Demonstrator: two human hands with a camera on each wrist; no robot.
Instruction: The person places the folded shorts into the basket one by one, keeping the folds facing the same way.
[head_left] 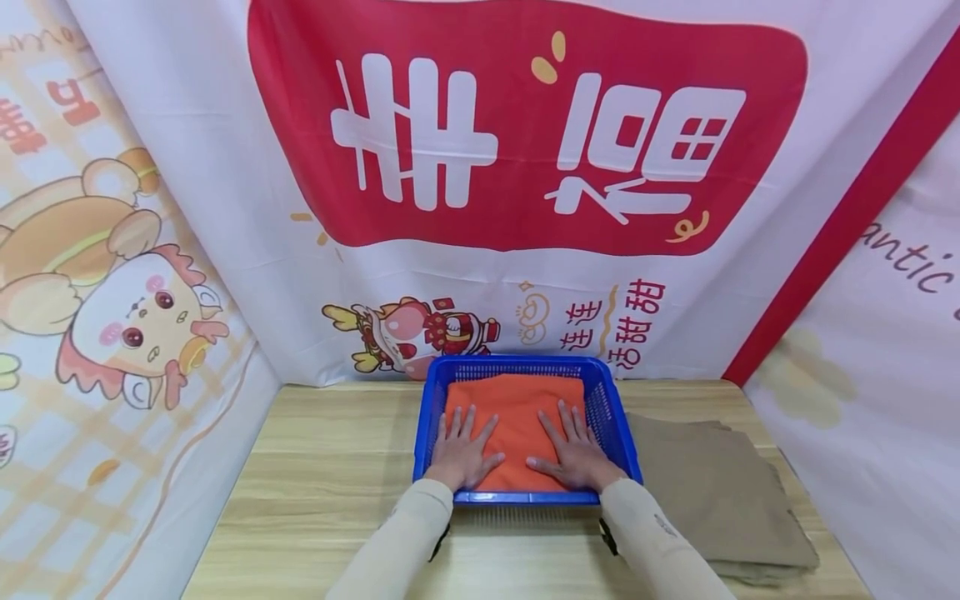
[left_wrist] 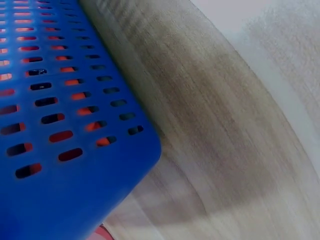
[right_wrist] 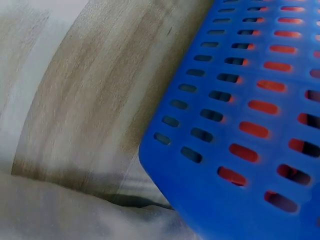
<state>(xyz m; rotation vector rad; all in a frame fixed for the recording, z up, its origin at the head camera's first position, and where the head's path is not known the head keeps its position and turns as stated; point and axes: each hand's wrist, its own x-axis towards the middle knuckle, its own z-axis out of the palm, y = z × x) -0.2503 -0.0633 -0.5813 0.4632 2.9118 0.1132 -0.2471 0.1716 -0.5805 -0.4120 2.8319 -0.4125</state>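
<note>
A blue slotted plastic basket (head_left: 525, 498) stands on the wooden table, and an orange folded cloth (head_left: 517, 400) lies inside it. My left hand (head_left: 461, 450) rests flat on the cloth's left side with fingers spread. On the right side my right hand (head_left: 576, 454) lies the same way, palm down, its thumb pointing inward. Both wrists cross the basket's near rim. In the left wrist view the basket wall (left_wrist: 90, 180) fills the left, with orange showing through its slots; the right wrist view has the wall (right_wrist: 200, 175) on the right. Neither wrist view shows a hand.
To the right of the basket a stack of brown-grey cloth (head_left: 720, 492) lies on the table (head_left: 322, 483). Printed fabric hangings (head_left: 525, 125) enclose the table at the back and on both sides. Bare wood shows left of the basket.
</note>
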